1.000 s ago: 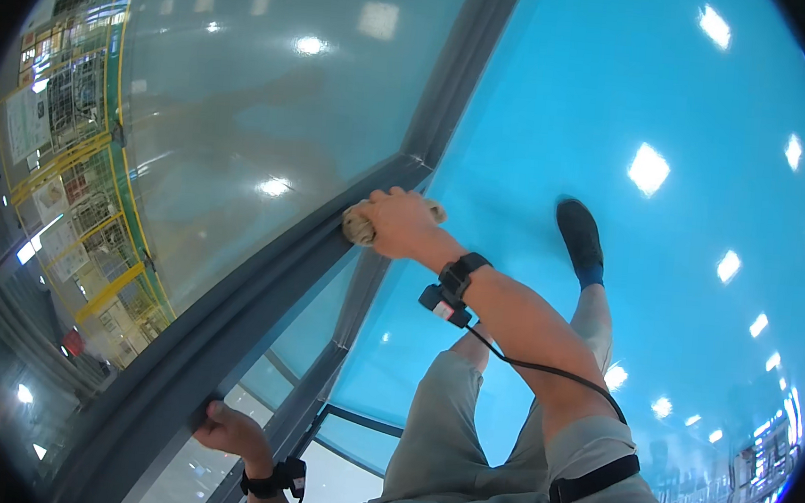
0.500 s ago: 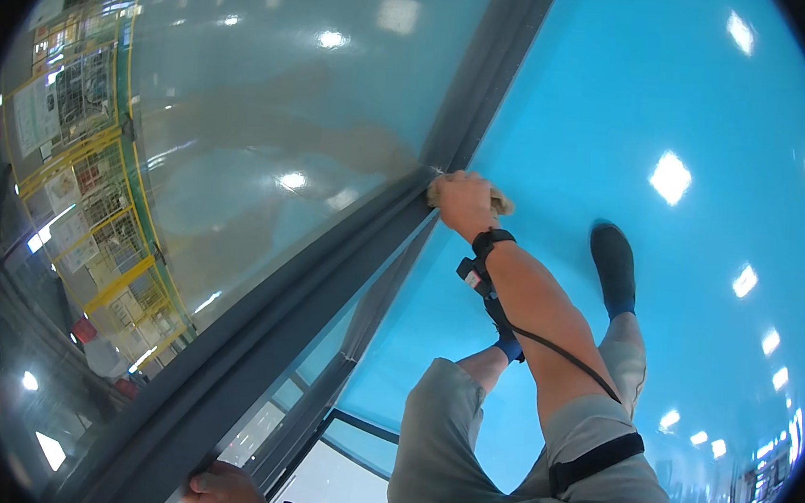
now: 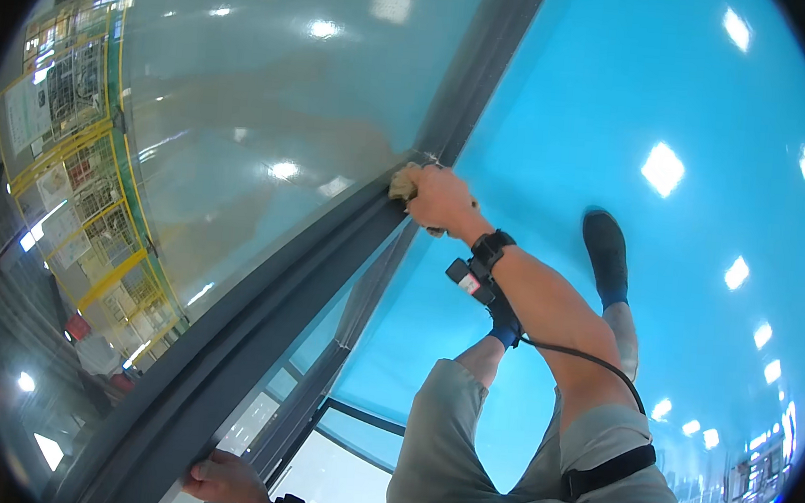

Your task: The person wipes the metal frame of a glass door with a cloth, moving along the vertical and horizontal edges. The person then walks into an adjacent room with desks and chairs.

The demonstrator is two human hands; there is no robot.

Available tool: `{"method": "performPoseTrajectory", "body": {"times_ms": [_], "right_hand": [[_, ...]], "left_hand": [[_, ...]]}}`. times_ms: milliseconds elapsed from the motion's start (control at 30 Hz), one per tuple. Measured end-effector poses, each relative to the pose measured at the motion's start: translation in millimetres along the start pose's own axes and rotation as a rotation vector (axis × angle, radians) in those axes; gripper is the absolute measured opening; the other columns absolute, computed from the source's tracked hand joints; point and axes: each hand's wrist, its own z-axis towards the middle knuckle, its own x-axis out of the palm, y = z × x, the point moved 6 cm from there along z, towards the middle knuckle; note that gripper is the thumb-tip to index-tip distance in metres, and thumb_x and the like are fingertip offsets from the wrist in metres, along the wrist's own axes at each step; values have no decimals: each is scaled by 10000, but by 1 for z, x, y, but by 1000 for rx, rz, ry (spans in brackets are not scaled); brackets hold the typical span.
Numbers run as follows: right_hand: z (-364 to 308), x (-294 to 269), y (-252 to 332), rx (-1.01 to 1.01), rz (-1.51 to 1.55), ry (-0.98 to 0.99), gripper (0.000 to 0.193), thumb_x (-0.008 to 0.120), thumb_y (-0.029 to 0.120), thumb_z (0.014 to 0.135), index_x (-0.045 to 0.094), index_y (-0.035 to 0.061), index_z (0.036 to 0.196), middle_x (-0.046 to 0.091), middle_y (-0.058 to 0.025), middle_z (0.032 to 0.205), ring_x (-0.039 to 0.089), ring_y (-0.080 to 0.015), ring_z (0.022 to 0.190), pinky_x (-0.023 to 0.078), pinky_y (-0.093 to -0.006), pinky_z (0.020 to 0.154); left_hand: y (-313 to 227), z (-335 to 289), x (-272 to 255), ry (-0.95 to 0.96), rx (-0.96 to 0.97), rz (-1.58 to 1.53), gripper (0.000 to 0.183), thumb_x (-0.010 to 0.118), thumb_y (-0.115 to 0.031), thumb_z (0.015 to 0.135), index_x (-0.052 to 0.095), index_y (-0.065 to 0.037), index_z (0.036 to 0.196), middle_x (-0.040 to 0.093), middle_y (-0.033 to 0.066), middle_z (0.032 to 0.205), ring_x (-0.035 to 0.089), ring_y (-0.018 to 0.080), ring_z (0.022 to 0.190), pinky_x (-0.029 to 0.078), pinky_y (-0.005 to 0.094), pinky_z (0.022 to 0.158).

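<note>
A crumpled beige cloth (image 3: 404, 184) is gripped in my right hand (image 3: 442, 201), pressed on the dark grey frame bar (image 3: 265, 312) near the corner where it meets the upright grey bar (image 3: 488, 64). The cloth bunches out past my fingertips. At the lower left, my left hand (image 3: 226, 480) has its fingers curled at the edge of the same frame bar; part of its grip is hidden. The frame borders a large glossy pane (image 3: 274, 81) that carries reflections of lamps and my arm.
Glossy blue floor (image 3: 532, 290) spreads to the right, with my dark shoe (image 3: 604, 253) on it. More grey frame bars (image 3: 317, 377) run below the corner. A wrist device (image 3: 469, 279) with a black cable (image 3: 583, 356) sits on my right arm. Yellow-framed racks (image 3: 98, 161) show through or in the pane.
My right hand has slid left with the cloth, from the corner onto the frame bar. My left hand stays at the bar's edge.
</note>
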Motion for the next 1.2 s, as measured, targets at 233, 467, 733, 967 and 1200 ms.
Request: {"method": "performPoseTrajectory", "body": {"times_ms": [233,467,733,967,1200], "right_hand": [[-87,-22,111,-290,-41,-54,542,679,138,759,656,227,1294,629,-101,1226,590,-322,1101,518,-455,898],[-220,-40,230,-748,363,-392,705,780,130,662,589,256,1328,519,-131,1289,542,-353,1064,500,-519,875],[-174,24,139,-338,594,-616,718,787,122,716,523,161,1383,488,-197,1366,514,-440,1202,452,-471,1040],[-75,84,10,79,1205,-722,573,680,77,818,494,36,1358,586,-154,1282,609,-286,1127,505,-408,954],[-10,125,-81,387,1663,-517,474,606,50,902,495,62,1363,626,-96,1212,668,-247,1008,575,-420,859]], "left_hand": [[-20,-2,32,100,100,51,634,584,-340,1023,359,163,1336,554,288,1302,659,338,1106,611,413,920],[8,4,32,217,104,-4,680,653,-345,1006,346,184,1303,564,289,1268,671,327,1068,627,428,897],[-6,5,32,205,132,39,781,634,-468,1000,325,159,1350,551,286,1288,674,330,1072,628,412,887],[4,8,21,119,153,48,858,623,-569,976,334,135,1371,562,269,1286,673,328,1073,617,379,854],[-17,2,18,13,127,59,877,589,-648,950,401,167,1213,574,244,1173,647,258,1023,598,378,871]]}}
